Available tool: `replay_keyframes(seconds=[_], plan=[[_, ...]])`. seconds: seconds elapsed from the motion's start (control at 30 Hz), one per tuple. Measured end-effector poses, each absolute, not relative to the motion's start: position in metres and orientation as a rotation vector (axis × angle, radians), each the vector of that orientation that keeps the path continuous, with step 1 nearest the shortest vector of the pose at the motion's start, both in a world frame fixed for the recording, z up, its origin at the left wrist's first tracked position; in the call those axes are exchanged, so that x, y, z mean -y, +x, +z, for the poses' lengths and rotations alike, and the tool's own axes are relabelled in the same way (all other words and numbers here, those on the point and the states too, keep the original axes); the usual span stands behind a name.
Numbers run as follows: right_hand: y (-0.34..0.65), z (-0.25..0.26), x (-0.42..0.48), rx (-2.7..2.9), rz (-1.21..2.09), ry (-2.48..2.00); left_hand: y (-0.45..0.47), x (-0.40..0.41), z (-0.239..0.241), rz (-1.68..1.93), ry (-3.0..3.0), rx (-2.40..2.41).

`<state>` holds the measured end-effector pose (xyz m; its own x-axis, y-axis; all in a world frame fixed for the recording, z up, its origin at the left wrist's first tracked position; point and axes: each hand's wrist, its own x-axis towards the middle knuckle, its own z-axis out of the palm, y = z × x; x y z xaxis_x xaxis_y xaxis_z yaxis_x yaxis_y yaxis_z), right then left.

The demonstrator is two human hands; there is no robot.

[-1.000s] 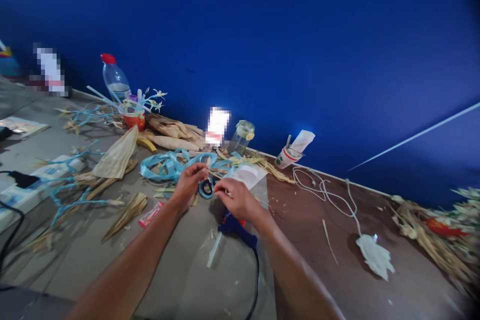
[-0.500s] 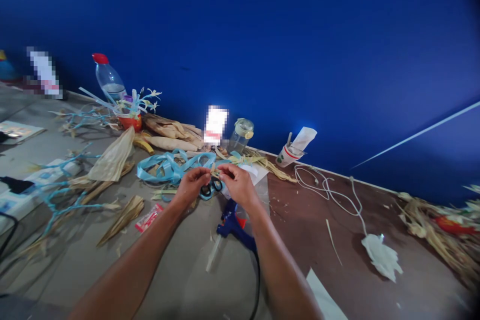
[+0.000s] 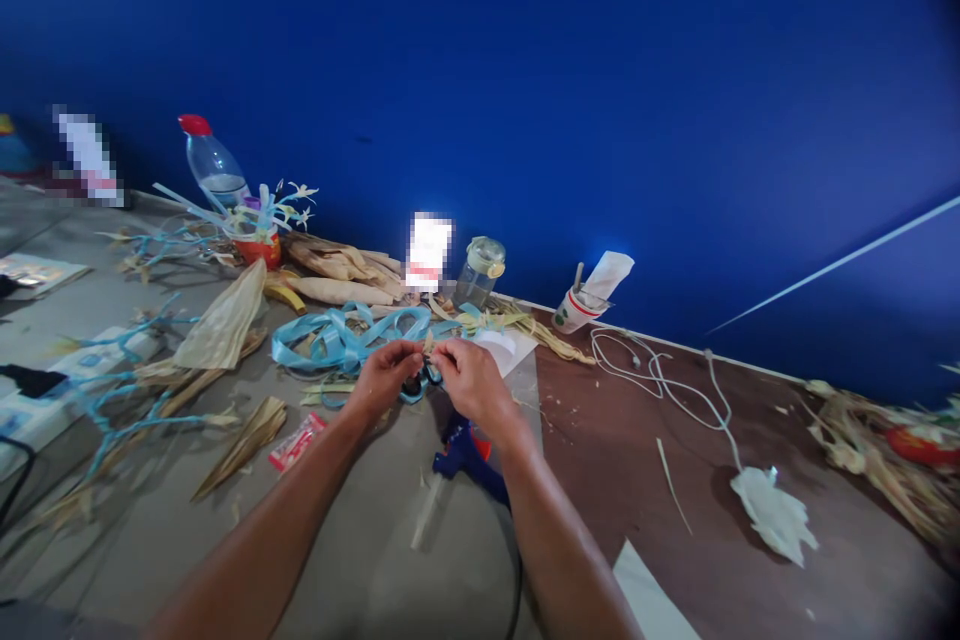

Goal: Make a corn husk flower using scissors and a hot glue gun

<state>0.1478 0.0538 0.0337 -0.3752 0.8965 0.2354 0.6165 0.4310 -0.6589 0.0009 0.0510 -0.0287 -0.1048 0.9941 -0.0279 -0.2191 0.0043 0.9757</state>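
Note:
My left hand [image 3: 384, 378] and my right hand [image 3: 474, 378] meet over the table, fingertips pinched close together. A small pale piece of dried corn husk [image 3: 429, 344] pokes up between them; its lower part is hidden by the fingers. Just below the fingertips lie the dark looped handles of scissors [image 3: 412, 386], partly covered. Behind my left hand sits a loose coil of light blue ribbon [image 3: 322, 340]. A blue hot glue gun [image 3: 471, 461] with a clear glue stick [image 3: 426, 512] rests under my right forearm.
Dried husks [image 3: 345, 265] lie behind the ribbon, near a glass jar [image 3: 481, 272] and a plastic bottle [image 3: 214, 165]. Blue-wrapped branches [image 3: 142, 415] and a power strip [image 3: 45, 415] occupy the left. A paper cup [image 3: 574, 310] and white cable [image 3: 675, 395] are at right.
My right hand has turned slightly, its back now more toward me and its fingers curled closer to the left fingertips. The view has shifted slightly; the table things stay put.

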Motion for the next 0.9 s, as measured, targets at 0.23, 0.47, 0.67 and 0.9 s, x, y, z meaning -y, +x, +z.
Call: replay_keyframes(seconds=[0.23, 0.47, 0.67, 0.9], plan=[[0.1488, 0.0317, -0.0559, 2.029, 0.701, -1.277, 0.0022, -0.0498, -0.0234, 1.35, 1.001, -1.133], [0.1498, 0.0277, -0.0561, 1.974, 0.663, -1.264, 0.003, -0.0472, -0.024, 1.308, 1.061, -1.119], [0.1504, 0.0286, -0.0575, 1.833, 0.852, -1.282, 0.003, -0.0483, -0.0241, 1.33, 1.008, -1.123], [0.1524, 0.0246, -0.0619, 1.73, 1.051, -1.245, 0.0013, -0.0487, -0.0249, 1.335, 1.002, -1.081]])
